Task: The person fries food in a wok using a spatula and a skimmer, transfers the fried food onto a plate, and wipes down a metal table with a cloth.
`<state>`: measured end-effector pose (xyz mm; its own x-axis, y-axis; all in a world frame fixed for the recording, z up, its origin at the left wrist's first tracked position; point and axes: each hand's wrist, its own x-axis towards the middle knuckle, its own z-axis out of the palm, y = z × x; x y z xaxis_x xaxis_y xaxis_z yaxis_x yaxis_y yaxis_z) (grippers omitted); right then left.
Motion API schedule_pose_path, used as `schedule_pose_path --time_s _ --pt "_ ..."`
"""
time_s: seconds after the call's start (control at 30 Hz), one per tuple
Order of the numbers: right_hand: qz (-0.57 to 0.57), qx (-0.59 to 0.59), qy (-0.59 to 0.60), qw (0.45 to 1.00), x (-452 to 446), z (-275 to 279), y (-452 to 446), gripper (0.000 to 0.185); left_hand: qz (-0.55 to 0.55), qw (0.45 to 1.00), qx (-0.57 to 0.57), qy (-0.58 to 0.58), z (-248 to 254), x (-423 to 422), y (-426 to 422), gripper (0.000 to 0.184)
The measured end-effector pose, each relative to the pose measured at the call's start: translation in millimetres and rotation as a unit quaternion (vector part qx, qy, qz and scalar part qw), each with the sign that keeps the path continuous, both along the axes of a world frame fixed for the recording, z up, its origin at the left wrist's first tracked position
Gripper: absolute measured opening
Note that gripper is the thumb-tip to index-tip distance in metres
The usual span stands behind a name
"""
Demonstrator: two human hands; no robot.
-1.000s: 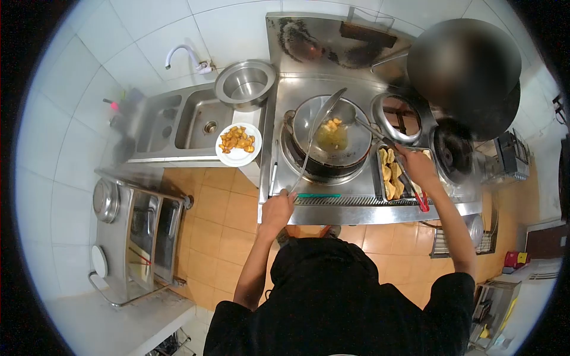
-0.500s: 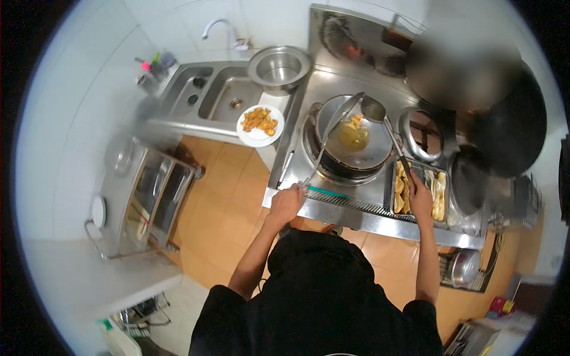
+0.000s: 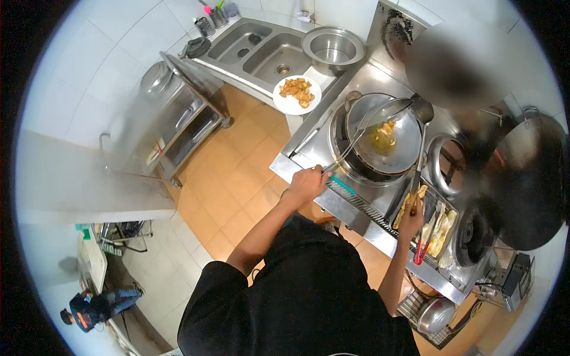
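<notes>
Food pieces (image 3: 296,91) on plate (image 3: 288,105)

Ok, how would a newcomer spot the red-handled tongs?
Start at the steel stove, then find the food tray by the right hand. The tongs rest on it; unlike the dark-gripped ladle in that hand, they have red handles.

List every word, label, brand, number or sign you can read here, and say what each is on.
No text can be read in this view.
Orange print on the person's dark top, lower left: too small to read.
Wok, ladle and white plate: no lettering visible.
Dark appliance at the right: any marking is too small to tell.
</notes>
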<state>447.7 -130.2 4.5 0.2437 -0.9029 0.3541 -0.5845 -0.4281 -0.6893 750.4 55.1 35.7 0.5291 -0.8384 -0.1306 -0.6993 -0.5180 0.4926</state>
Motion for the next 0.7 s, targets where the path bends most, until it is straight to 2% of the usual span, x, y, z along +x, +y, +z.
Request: schedule_pose_path --time_s 0.07,0.13,0.2,0.23,0.27,0.33,0.37,0.4,0.47,0.6,0.7 --pt "-0.038 0.126 -0.051 0.99 1 -11 7 0.046 0.009 1.0 -0.009 -0.008 -8 -7 -3 0.05" --pt "-0.063 0.139 -0.044 0.987 3 -17 17 0.046 0.027 1.0 -0.005 -0.01 -7 -15 -4 0.049" --pt "-0.082 0.173 -0.1 0.976 3 -15 35 0.045 0.032 0.999 -0.006 0.002 -13 -21 -1 0.049" --pt "-0.096 0.227 -0.122 0.961 3 -11 42 0.043 0.035 0.999 -0.015 0.013 -16 -22 -2 0.048" --pt "-0.092 0.141 -0.086 0.982 -10 -45 41 0.043 0.016 1.0 -0.015 0.013 -18 -22 -2 0.048" --pt "-0.097 0.083 -0.045 0.991 -17 -38 57 0.042 0.029 0.999 0.034 0.007 -23 -20 0 0.045" --pt "-0.107 0.232 -0.12 0.959 -12 -6 68 0.04 0.004 0.999 0.031 0.008 -27 -19 3 0.045" --pt "-0.108 0.164 -0.144 0.97 -18 -22 74 0.039 0.012 1.0 0.013 0.005 -34 -15 7 0.045" --pt "-0.141 0.207 -0.127 0.96 -22 -7 90 0.04 0.005 1.0 -0.015 -0.001 -40 -8 6 0.044" --pt "-0.182 0.158 -0.112 0.964 -21 -11 111 0.041 0.005 1.0 0.003 0.011 -39 8 4 0.041" --pt "-0.218 0.201 -0.126 0.947 -13 -1 131 0.044 -0.016 1.0 -0.011 0.016 -45 15 6 0.042"
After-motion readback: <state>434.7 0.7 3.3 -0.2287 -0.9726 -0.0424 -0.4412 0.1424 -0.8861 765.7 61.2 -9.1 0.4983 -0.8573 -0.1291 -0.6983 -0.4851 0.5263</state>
